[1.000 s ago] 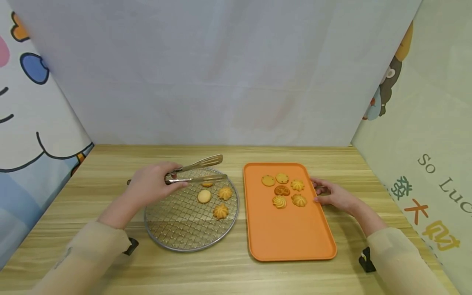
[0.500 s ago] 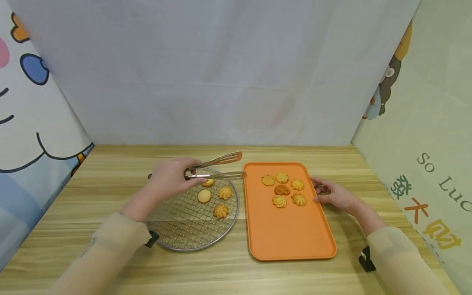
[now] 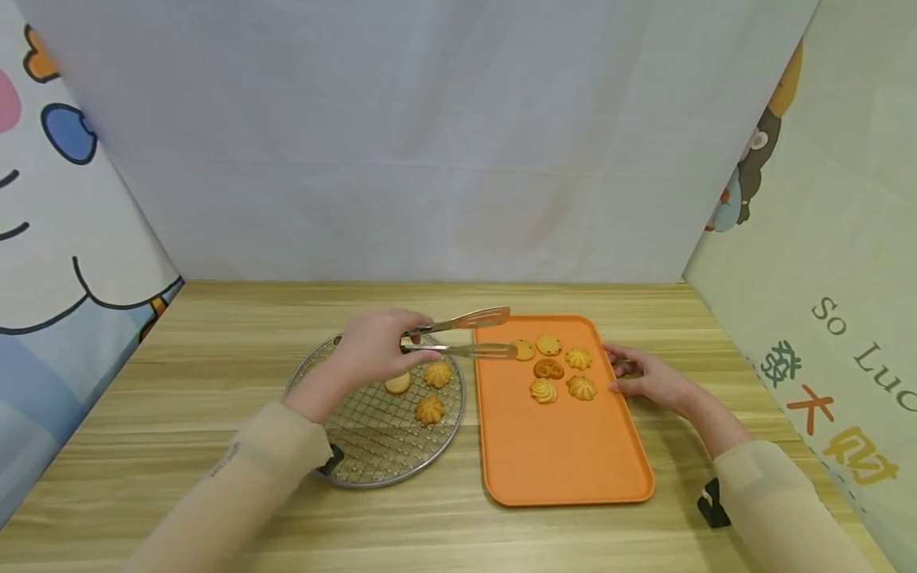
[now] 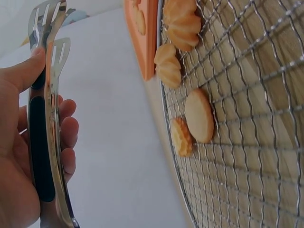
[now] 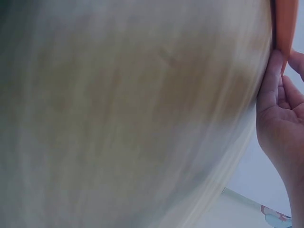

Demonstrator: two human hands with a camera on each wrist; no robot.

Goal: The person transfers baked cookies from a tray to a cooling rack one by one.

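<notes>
On the tabletop (image 3: pixel 215 342) an orange tray (image 3: pixel 559 454) lies just right of a round wire rack (image 3: pixel 358 454). Six cookies (image 3: pixel 548 370) already sit clustered at the tray's far end, while three or four are left on the rack (image 3: pixel 428 410), one partly hidden behind the left hand, so the move from rack to tray looks more than half done.

The left hand (image 3: pixel 376 354) grips a pair of metal tongs (image 3: pixel 466 336) by the handle; their tips stand apart, hold nothing, and hover over the tray's near-left cookies. The right hand (image 3: pixel 648 378) rests loosely against the tray's right edge, fingers touching the rim without gripping it.

Compared with a second ago, the left arm has swung rightward, carrying the tongs from above the rack across to the tray; the right hand has stayed put.
</notes>
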